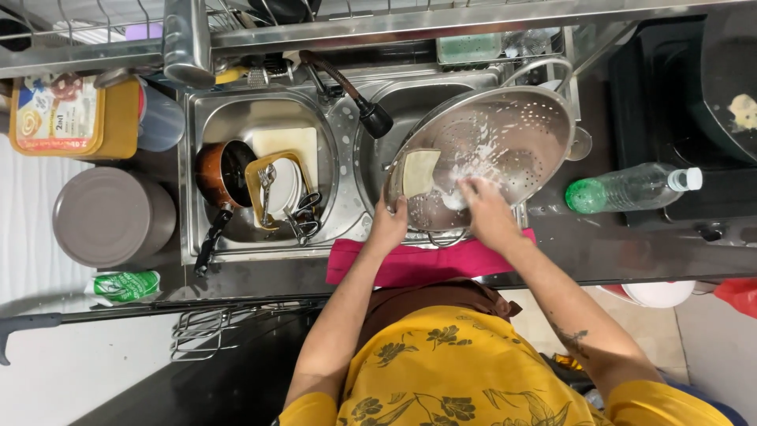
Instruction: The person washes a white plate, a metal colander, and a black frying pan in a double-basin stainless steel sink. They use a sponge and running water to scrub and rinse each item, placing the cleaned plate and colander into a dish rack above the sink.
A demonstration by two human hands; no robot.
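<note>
A large steel colander, soapy inside, is tilted over the right basin of the double sink. My left hand grips its near rim, beside a yellow-green sponge lying inside the bowl. My right hand presses on the soapy inner surface of the colander; I cannot tell whether it holds anything. A black-tipped tap spout hangs over the sinks.
The left basin holds a brown pan, a cutting board, a plate and utensils. A pink cloth lies on the counter edge. A plastic bottle lies at right near a black stove. A grey lidded pot and a yellow tub stand at left.
</note>
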